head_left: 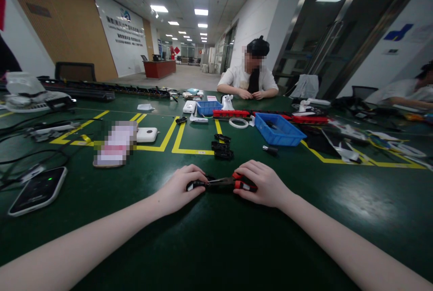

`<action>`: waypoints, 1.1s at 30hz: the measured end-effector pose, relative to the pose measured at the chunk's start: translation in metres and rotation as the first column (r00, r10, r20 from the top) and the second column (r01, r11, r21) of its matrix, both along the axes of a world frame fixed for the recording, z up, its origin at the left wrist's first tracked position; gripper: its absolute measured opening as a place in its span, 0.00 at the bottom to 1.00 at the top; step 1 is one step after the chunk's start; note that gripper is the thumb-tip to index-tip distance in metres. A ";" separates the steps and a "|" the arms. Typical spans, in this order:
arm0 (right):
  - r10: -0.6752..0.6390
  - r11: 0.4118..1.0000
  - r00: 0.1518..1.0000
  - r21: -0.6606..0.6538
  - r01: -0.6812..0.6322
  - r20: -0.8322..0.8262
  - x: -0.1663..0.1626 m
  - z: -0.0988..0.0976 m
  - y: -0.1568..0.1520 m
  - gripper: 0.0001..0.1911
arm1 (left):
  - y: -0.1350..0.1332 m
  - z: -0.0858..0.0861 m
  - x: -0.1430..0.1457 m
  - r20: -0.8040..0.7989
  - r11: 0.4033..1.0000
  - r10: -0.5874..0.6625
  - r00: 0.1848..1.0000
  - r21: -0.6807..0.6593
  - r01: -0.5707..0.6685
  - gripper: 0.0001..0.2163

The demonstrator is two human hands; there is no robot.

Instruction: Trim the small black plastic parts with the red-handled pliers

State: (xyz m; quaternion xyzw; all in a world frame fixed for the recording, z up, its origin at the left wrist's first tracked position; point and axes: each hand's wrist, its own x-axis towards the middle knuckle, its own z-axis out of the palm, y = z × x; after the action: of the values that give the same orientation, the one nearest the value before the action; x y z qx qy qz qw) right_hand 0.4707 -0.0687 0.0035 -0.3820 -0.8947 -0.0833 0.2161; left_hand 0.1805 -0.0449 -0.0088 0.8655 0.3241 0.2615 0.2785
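Red-and-black-handled pliers point(244, 186) are gripped in my right hand point(262, 183), their jaws pointing left. My left hand point(184, 188) closes on a small black part point(196, 185), whose exact kind I cannot make out. The tips of the pliers meet this part at my left fingertips; whether they clamp it is too small to tell. Both hands are low over the green table point(216, 237). Beyond them, several similar black parts point(222, 147) lie in a short stack beside a yellow tape line.
A blue bin point(279, 131) stands beyond my right hand, with a short black cylinder point(269, 150) before it. To the left lie a phone point(39, 191), a blurred-out phone point(115, 144) and a white device point(146, 135). Across the table sits a person point(248, 74).
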 end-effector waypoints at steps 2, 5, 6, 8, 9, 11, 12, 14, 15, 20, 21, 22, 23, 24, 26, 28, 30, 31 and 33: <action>0.009 1.000 1.000 0.001 -0.009 0.000 0.000 0.000 0.000 0.18 | 0.000 0.000 0.000 0.006 1.000 0.006 1.000 0.004 -0.006 0.07; 0.018 1.000 1.000 0.000 -0.018 -0.001 0.000 0.000 0.000 0.18 | 0.001 -0.001 0.000 -0.009 1.000 -0.011 1.000 0.001 0.011 0.06; 0.020 1.000 1.000 -0.003 -0.020 -0.001 0.000 0.000 0.000 0.18 | 0.002 -0.002 0.000 -0.018 1.000 -0.018 1.000 -0.001 0.018 0.06; 0.026 1.000 1.000 -0.013 -0.026 0.001 0.000 -0.001 0.000 0.17 | 0.003 -0.003 0.000 -0.027 1.000 -0.021 0.999 -0.001 0.021 0.06; 0.030 0.999 1.000 -0.019 -0.030 0.002 0.000 -0.001 0.000 0.17 | 0.003 -0.003 0.000 -0.025 1.000 -0.016 1.000 0.004 0.016 0.06; 0.036 0.999 0.999 -0.031 -0.035 0.005 -0.001 -0.002 0.000 0.17 | 0.002 -0.002 0.000 -0.014 1.000 -0.002 1.000 0.017 0.002 0.06; 0.037 0.999 0.999 -0.037 -0.036 0.005 -0.001 -0.002 0.001 0.17 | 0.001 -0.001 0.000 -0.009 1.000 0.003 1.000 0.022 -0.003 0.06; 0.036 0.998 0.999 -0.049 -0.035 0.007 -0.001 -0.002 0.001 0.17 | 0.001 -0.001 0.000 -0.013 1.000 0.001 1.000 0.021 -0.001 0.06; 0.035 0.998 0.999 -0.056 -0.034 0.008 -0.001 -0.002 0.001 0.17 | 0.001 -0.001 0.000 -0.019 1.000 -0.004 1.000 0.017 0.005 0.06; 0.034 0.997 0.999 -0.073 -0.033 0.007 -0.001 0.000 0.000 0.16 | 0.000 -0.001 0.000 -0.004 1.000 0.008 1.000 0.016 -0.008 0.06; 0.032 0.997 0.999 -0.074 -0.031 0.006 -0.001 0.000 0.000 0.16 | 0.000 -0.001 0.000 0.004 1.000 0.014 1.000 0.015 -0.014 0.06; 0.029 0.997 1.000 -0.076 -0.028 0.003 -0.001 0.000 0.000 0.16 | -0.001 0.000 0.000 0.010 1.000 0.016 1.000 0.009 -0.016 0.06; 0.025 0.996 1.000 -0.080 -0.025 -0.001 -0.001 0.001 0.000 0.16 | -0.001 0.000 0.000 0.014 1.000 0.015 1.000 0.000 -0.015 0.06; 0.022 0.996 1.000 -0.087 -0.022 -0.004 -0.002 0.001 0.000 0.16 | -0.001 0.000 0.000 0.019 1.000 0.016 1.000 -0.009 -0.016 0.07; 0.016 0.995 1.000 -0.101 -0.017 -0.012 -0.002 0.001 0.001 0.16 | 0.000 0.001 0.000 0.026 1.000 0.013 1.000 -0.025 -0.012 0.07; 0.011 0.993 1.000 -0.115 -0.012 -0.016 -0.001 0.001 0.001 0.16 | 0.001 0.000 -0.001 0.027 0.999 0.006 1.000 -0.037 -0.005 0.07; 0.007 0.992 1.000 -0.123 -0.009 -0.017 -0.001 0.001 0.001 0.16 | 0.002 -0.001 -0.001 0.028 0.999 0.003 1.000 -0.047 -0.001 0.07; 0.006 0.992 1.000 -0.125 -0.008 -0.017 -0.001 0.000 0.001 0.16 | 0.003 -0.001 -0.001 0.028 0.999 0.000 1.000 -0.051 0.001 0.07; 0.008 0.993 1.000 -0.121 -0.009 -0.014 -0.001 0.000 0.001 0.16 | 0.004 -0.002 -0.001 0.033 0.999 0.001 0.999 -0.048 0.001 0.07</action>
State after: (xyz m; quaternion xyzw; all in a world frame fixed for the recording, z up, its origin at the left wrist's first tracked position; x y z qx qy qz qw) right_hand 0.4696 -0.0675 0.0037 -0.3911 -0.8982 -0.0255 0.1990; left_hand 0.1794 -0.0413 -0.0109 0.8541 0.3256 0.2679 0.3046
